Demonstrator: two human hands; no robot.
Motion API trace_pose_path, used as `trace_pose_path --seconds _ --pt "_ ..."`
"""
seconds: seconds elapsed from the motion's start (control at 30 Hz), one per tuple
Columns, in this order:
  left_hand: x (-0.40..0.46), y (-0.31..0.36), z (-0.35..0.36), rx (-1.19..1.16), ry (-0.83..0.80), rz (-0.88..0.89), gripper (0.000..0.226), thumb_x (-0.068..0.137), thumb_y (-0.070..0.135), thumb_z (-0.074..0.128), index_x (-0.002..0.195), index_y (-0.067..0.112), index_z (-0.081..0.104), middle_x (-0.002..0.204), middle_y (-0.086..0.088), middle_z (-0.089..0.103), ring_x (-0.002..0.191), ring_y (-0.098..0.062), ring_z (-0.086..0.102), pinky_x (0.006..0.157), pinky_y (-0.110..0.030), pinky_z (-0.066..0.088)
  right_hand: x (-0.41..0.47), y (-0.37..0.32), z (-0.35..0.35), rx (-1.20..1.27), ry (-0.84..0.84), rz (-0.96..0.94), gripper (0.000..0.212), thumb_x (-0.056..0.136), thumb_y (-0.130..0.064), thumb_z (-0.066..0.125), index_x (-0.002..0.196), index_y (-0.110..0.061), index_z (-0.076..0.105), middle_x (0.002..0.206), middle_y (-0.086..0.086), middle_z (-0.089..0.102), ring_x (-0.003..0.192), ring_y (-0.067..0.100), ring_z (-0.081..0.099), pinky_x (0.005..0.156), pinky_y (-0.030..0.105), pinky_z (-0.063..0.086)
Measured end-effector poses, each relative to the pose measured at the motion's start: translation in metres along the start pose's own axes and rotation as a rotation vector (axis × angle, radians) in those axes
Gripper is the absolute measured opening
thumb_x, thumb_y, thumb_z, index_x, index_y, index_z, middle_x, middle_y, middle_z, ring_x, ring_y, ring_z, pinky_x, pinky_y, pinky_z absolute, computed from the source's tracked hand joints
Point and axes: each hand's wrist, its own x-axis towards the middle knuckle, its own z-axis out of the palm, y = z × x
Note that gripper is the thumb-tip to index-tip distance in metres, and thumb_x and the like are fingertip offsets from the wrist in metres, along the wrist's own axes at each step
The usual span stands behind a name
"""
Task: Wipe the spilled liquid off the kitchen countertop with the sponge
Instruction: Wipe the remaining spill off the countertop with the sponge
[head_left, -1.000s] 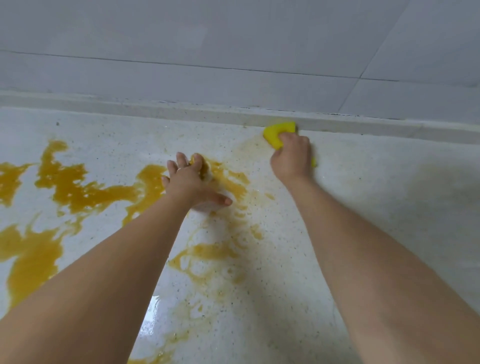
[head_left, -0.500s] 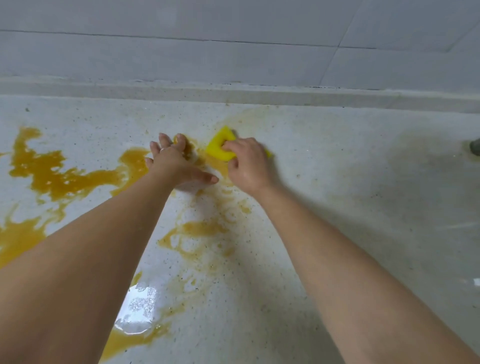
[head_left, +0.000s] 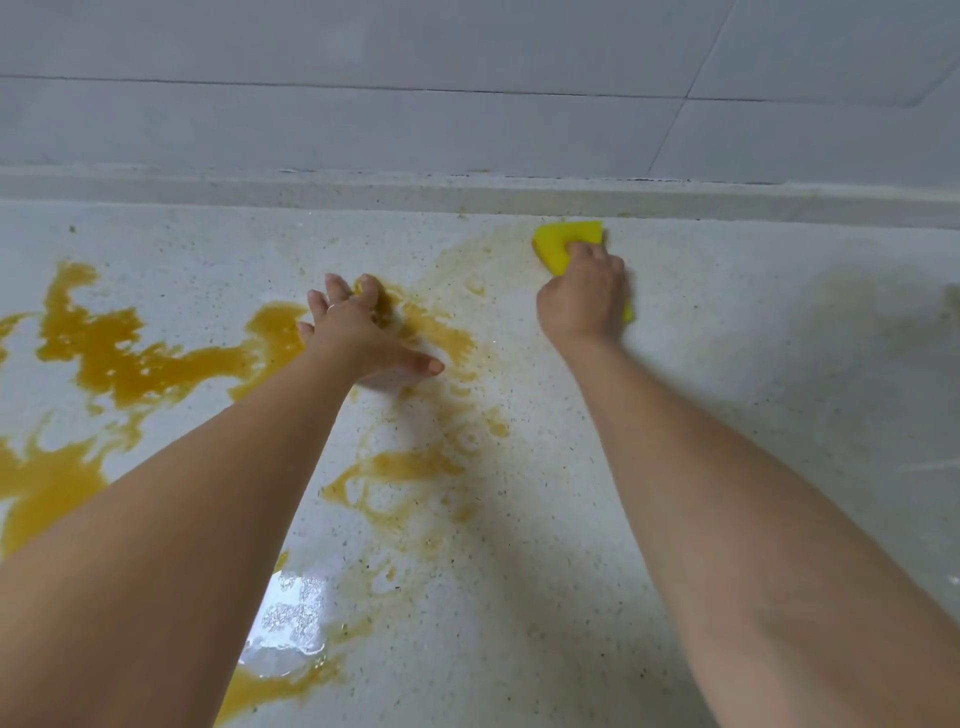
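A yellow sponge lies flat on the speckled white countertop, close to the raised back ledge. My right hand grips it from above, covering its near half. My left hand rests flat on the counter with fingers spread, right in the spill. Orange-brown liquid spreads in thick puddles across the left of the counter. Thinner smeared streaks lie between my arms, and a faint film marks the patch left of the sponge.
A low stone ledge runs along the back of the counter below a grey tiled wall. A wet glossy patch shines near my left forearm. The counter right of my right arm shows only faint staining.
My right hand has pushed the sponge away from my left hand, back and to the right toward the ledge. My left hand has stayed pressed on the same spot.
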Motion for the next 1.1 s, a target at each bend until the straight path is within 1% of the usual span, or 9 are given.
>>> trace_pose_path --seconds 0.13,0.17,0.3,0.43,0.5,0.67,0.83,1.0,1.1 --pt "0.000 0.001 0.000 0.011 0.009 -0.011 0.125 0.056 0.058 0.080 0.152 0.028 0.006 0.158 -0.005 -0.014 0.145 -0.029 -0.015 0.117 -0.053 0.001 -0.024 -0.039 0.017 0.065 -0.192 -0.397 0.042 0.087 -0.003 0.044 0.128 -0.013 0.050 0.131 0.005 0.052 0.120 0.024 0.043 0.100 0.030 0.033" --pt "-0.002 0.001 0.000 0.013 0.007 -0.006 0.125 0.057 0.059 0.080 0.152 0.027 0.004 0.158 -0.005 -0.015 0.145 -0.029 -0.016 0.117 -0.052 0.000 -0.025 -0.037 0.019 0.062 -0.170 -0.427 0.041 0.087 -0.003 0.044 0.127 -0.014 0.051 0.129 0.004 0.053 0.119 0.023 0.044 0.099 0.030 0.034" --pt "-0.003 0.000 -0.001 0.024 0.003 0.001 0.126 0.058 0.059 0.079 0.152 0.026 0.001 0.157 -0.007 -0.018 0.144 -0.030 -0.017 0.116 -0.051 -0.001 0.014 -0.029 0.014 -0.012 -0.081 -0.204 0.043 0.086 -0.005 0.044 0.129 -0.010 0.046 0.134 0.009 0.047 0.121 0.028 0.042 0.101 0.033 0.031" --pt "-0.003 0.002 0.000 -0.001 -0.004 -0.025 0.126 0.057 0.057 0.080 0.152 0.026 0.003 0.157 -0.005 -0.020 0.144 -0.027 -0.019 0.116 -0.047 -0.004 -0.006 -0.075 0.032 0.093 -0.303 -0.534 0.047 0.084 -0.002 0.045 0.129 -0.011 0.050 0.135 0.008 0.050 0.124 0.027 0.042 0.104 0.033 0.032" --pt "-0.005 0.002 0.000 -0.013 -0.007 -0.028 0.126 0.058 0.056 0.081 0.152 0.026 0.004 0.157 -0.004 -0.020 0.144 -0.026 -0.020 0.116 -0.046 -0.005 -0.019 -0.074 0.038 0.137 -0.310 -0.621 0.044 0.084 -0.002 0.046 0.125 -0.014 0.055 0.131 0.006 0.054 0.122 0.025 0.044 0.102 0.033 0.034" --pt "-0.007 -0.001 -0.001 -0.025 -0.020 0.000 0.128 0.059 0.057 0.079 0.152 0.028 -0.004 0.156 -0.006 -0.022 0.143 -0.027 -0.024 0.115 -0.046 -0.009 0.013 -0.041 0.020 0.016 -0.095 -0.236 0.047 0.086 -0.002 0.044 0.131 -0.010 0.046 0.136 0.009 0.048 0.124 0.027 0.042 0.104 0.031 0.031" --pt "-0.009 0.001 -0.001 -0.043 -0.017 0.007 0.125 0.061 0.055 0.080 0.151 0.028 -0.003 0.157 -0.005 -0.021 0.143 -0.026 -0.023 0.116 -0.045 -0.008 -0.032 -0.062 0.029 0.121 -0.287 -0.589 0.043 0.085 0.001 0.045 0.124 -0.011 0.056 0.129 0.006 0.056 0.122 0.024 0.045 0.102 0.030 0.033" --pt "-0.010 -0.008 -0.003 0.003 -0.013 0.073 0.129 0.058 0.062 0.077 0.152 0.023 -0.002 0.157 -0.008 -0.019 0.144 -0.028 -0.019 0.116 -0.047 -0.005 -0.015 -0.018 0.015 0.012 -0.033 -0.202 0.045 0.084 0.001 0.044 0.128 -0.005 0.050 0.133 0.015 0.050 0.123 0.031 0.043 0.101 0.032 0.030" --pt "-0.010 -0.021 -0.010 0.015 -0.024 0.143 0.129 0.055 0.062 0.078 0.152 0.020 0.003 0.158 -0.007 -0.013 0.146 -0.028 -0.013 0.118 -0.046 0.003 -0.049 -0.056 0.031 0.115 -0.099 -0.279 0.047 0.080 0.004 0.047 0.127 0.000 0.052 0.134 0.019 0.050 0.124 0.033 0.044 0.105 0.034 0.027"
